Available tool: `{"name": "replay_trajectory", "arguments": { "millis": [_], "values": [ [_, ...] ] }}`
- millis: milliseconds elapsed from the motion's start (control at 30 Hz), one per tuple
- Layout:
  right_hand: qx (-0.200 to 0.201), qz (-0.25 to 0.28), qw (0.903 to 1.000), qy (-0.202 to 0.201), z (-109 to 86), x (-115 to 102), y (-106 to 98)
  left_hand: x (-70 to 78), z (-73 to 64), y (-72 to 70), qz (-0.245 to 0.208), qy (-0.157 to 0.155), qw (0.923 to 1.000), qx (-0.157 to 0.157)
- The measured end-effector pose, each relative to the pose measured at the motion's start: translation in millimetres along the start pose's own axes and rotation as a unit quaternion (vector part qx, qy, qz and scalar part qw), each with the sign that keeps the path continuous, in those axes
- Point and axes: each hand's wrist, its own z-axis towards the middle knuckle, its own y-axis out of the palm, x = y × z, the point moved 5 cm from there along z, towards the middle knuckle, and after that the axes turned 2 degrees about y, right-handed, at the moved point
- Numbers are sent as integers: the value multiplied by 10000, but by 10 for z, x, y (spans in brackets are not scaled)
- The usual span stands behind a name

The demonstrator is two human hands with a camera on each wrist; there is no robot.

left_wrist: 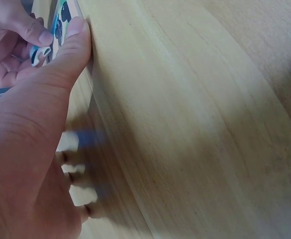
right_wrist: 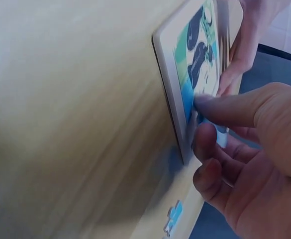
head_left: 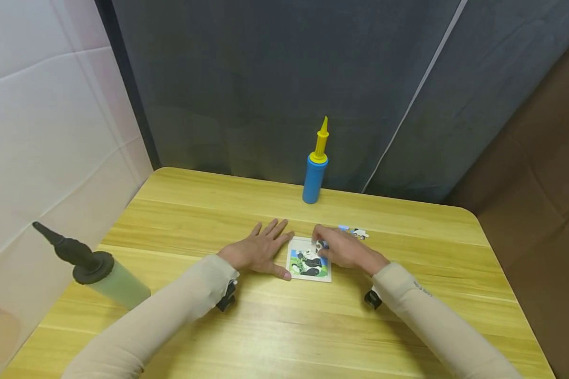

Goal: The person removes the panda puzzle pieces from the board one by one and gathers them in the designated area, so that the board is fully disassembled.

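Observation:
A small square panda jigsaw in a pale tray (head_left: 311, 279) lies on the table, its lower part filled with a black, white and green picture. My left hand (head_left: 261, 252) rests with fingers spread at the tray's left side, the thumb touching its edge. Over the upper right of the tray, my right hand (head_left: 343, 247) pinches a jigsaw piece (left_wrist: 37, 55) between thumb and fingers; in the right wrist view the fingers mostly hide it. Just beyond the right hand lie a few loose jigsaw pieces (head_left: 359, 233), one blue piece (right_wrist: 174, 215) showing in the right wrist view.
A blue hand pump (head_left: 314, 176) with a yellow nozzle stands upright near the table's back edge. At the left stands a pale green pump (head_left: 118, 281) with a black top, close to my left sleeve. A dark curtain (head_left: 265, 89) hangs behind the wooden table (head_left: 284, 337).

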Motion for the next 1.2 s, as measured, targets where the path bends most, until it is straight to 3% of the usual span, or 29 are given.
{"name": "replay_trajectory", "arguments": {
  "millis": [333,600,900,1200],
  "values": [
    [247,-477,9981,-316,-66,-114,36,-1,4,5,45,30,10000,-1],
    [328,-342,9986,-239,-73,-80,-45,-13,8,-7,54,29,10000,2],
    [312,-213,9992,141,-91,90,-213,-10,10,-11,29,47,10000,5],
    [537,-515,9968,278,-178,341,-459,8,-4,-20,-13,77,10000,-16]
  ]
}}
